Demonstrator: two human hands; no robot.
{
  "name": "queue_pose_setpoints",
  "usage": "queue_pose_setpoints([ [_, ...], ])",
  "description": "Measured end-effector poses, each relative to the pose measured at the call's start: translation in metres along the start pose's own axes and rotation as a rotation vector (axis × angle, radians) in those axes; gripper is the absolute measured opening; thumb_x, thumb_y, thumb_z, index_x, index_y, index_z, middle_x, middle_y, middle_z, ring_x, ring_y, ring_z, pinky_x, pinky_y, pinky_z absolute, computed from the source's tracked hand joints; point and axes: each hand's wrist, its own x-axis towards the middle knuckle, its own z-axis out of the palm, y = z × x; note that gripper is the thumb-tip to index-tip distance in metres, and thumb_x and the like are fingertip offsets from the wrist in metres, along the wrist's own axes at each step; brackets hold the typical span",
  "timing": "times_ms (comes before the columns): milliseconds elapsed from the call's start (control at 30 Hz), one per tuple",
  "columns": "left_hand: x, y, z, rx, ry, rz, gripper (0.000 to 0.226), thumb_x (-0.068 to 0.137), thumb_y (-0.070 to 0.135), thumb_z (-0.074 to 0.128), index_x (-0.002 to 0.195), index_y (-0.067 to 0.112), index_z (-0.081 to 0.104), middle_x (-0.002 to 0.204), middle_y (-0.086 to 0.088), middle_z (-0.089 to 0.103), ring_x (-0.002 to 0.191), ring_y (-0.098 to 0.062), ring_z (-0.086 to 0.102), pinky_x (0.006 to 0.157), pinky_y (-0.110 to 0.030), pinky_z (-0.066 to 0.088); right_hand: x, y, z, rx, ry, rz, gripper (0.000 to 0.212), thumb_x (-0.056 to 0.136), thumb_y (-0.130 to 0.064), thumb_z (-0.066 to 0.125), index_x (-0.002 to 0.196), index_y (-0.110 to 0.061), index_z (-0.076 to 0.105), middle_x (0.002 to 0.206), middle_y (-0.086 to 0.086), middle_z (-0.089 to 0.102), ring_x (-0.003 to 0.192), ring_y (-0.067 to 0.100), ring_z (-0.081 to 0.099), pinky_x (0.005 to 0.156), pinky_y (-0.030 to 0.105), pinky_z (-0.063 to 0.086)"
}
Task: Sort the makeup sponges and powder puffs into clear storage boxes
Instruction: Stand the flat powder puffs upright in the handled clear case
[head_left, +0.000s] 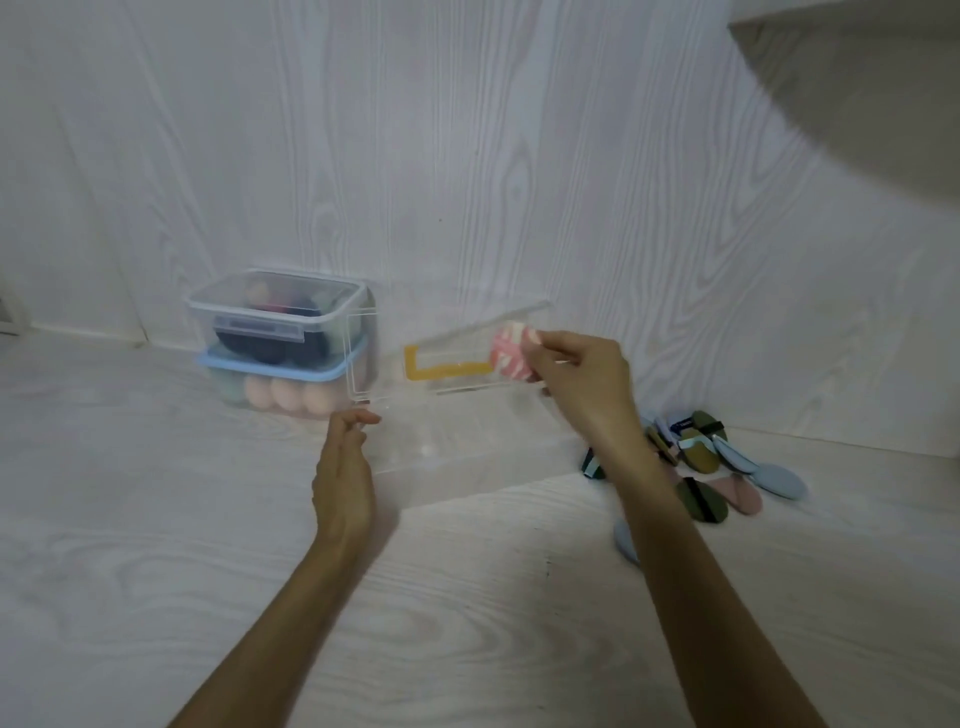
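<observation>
Where blur allows, seemingly whitewashed woodgrain floor (156, 597), wall (467, 130)

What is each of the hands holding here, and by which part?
Right hand pinches a pink puff by its right edge. Left hand touches the clear box at its near-left corner.

This looks like a corner of a home, dressed for tidying small cosmetics. A pale wood-grain worktop (156, 545) meets a wall (467, 130) papered in the same whitish wood pattern. On the far left, two lidded plastic food boxes (280, 343) stand stacked, filled with sponges. To the right, near the wall, fabric powder puffs (717, 467) lie in a loose heap.
</observation>
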Motion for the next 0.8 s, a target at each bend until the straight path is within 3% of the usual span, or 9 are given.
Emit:
queue_pose_setpoints([
  [67,-0.004,0.002,0.003,-0.02,-0.03,0.012,0.021,0.095,0.03,0.035,0.105,0.034,0.053,0.114,0.01,0.052,0.107,-0.009,0.047,0.09,-0.022,0.041,-0.012,-0.005,0.031,0.005,-0.076,-0.013,0.022,0.082,-0.029,0.071,0.097,-0.014,0.075,0.084,0.002,0.074,0.079,0.013,0.071,0.083,0.038,0.057],
  [167,-0.001,0.011,0.002,-0.288,-0.137,-0.146,0.023,0.09,0.041,0.042,0.103,0.031,0.059,0.121,0.003,0.055,0.111,-0.015,0.051,0.093,-0.032,0.042,-0.028,-0.005,0.068,-0.114,-0.148,-0.022,0.02,0.079,-0.041,0.071,0.086,-0.023,0.075,0.08,-0.005,0.075,0.076,0.008,0.07,0.077,0.033,0.056],
  [267,0.002,0.015,-0.002,-0.466,-0.234,-0.175,0.025,0.095,0.033,0.039,0.105,0.025,0.061,0.113,-0.003,0.06,0.1,-0.021,0.058,0.083,-0.038,0.049,-0.035,-0.002,0.082,-0.228,-0.146,-0.033,0.028,0.08,-0.051,0.065,0.08,-0.024,0.072,0.08,-0.01,0.074,0.077,0.005,0.067,0.076,0.031,0.055],
  [367,0.003,0.013,-0.01,-0.452,-0.299,-0.144,0.037,0.08,0.032,0.045,0.114,0.026,0.058,0.13,-0.008,0.053,0.115,-0.029,0.052,0.1,-0.05,0.04,-0.04,-0.002,0.086,-0.185,-0.13,-0.06,0.029,0.081,-0.051,0.064,0.079,-0.023,0.072,0.076,-0.012,0.073,0.075,0.0,0.066,0.076,0.032,0.055],
  [500,0.011,0.005,-0.025,-0.347,-0.462,-0.099,0.054,0.073,0.016,0.045,0.126,0.027,0.051,0.139,-0.005,0.045,0.126,-0.028,0.047,0.106,-0.048,0.038,-0.042,-0.011,0.081,-0.055,-0.033,-0.1,0.023,0.079,-0.045,0.069,0.082,-0.022,0.072,0.078,-0.011,0.072,0.073,0.0,0.066,0.072,0.023,0.055],
  [600,0.016,0.009,-0.039,-0.174,-0.654,-0.057,0.05,0.094,0.017,0.05,0.141,0.03,0.039,0.143,0.009,0.045,0.125,-0.009,0.051,0.097,-0.029,0.048,-0.042,-0.012,0.079,-0.109,-0.105,-0.125,0.026,0.08,-0.048,0.067,0.084,-0.023,0.074,0.081,-0.013,0.072,0.074,-0.002,0.064,0.07,0.019,0.052],
  [667,0.018,0.011,-0.046,-0.112,-0.664,-0.073,0.055,0.096,0.023,0.048,0.146,0.034,0.029,0.143,0.018,0.043,0.124,-0.001,0.049,0.092,-0.021,0.048,-0.043,-0.005,0.085,-0.194,-0.164,-0.119,0.027,0.081,-0.049,0.065,0.086,-0.024,0.074,0.083,-0.013,0.071,0.073,-0.001,0.06,0.068,0.019,0.048],
  [800,0.015,0.017,-0.047,-0.148,-0.611,-0.1,0.039,0.095,0.02,0.05,0.129,0.039,0.049,0.114,0.025,0.064,0.102,0.002,0.063,0.075,-0.02,0.054,-0.042,0.009,0.09,-0.254,-0.181,-0.106,0.024,0.081,-0.045,0.066,0.085,-0.022,0.073,0.08,-0.011,0.065,0.066,0.002,0.053,0.059,0.016,0.036],
])
